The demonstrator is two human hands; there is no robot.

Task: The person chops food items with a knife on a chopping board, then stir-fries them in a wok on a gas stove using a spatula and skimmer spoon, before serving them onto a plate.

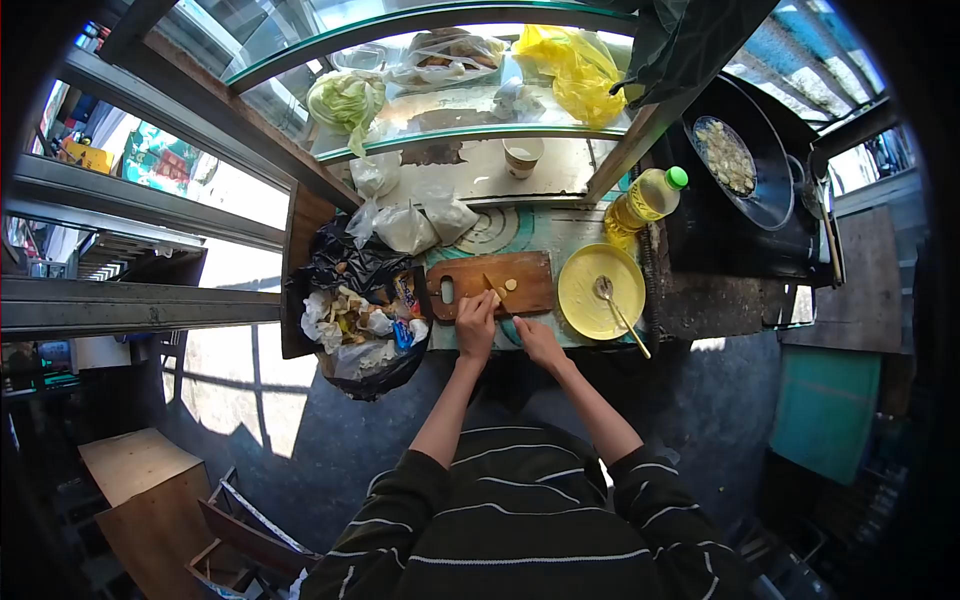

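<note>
My right hand (540, 341) is closed around the handle of a knife (503, 305), whose dark blade points away over the wooden cutting board (450, 275). Beside it, my left hand (476, 320) has its fingertips pinched on a small pale-yellow food piece (496, 298) against the board. A cut pale slice (510, 285) lies just beyond the blade. To the right stands a yellow bowl (572, 275) with a spoon (604, 289) resting inside, its handle over the rim. The exact kind of food is too small to make out.
Left of the board sits a black bag (375, 385) of scraps. Behind are white plastic bags (405, 230), a paper cup (522, 157), a cabbage (345, 100) and a yellow bag (575, 75). An oil bottle (645, 200) stands near a large wok (765, 195) at right.
</note>
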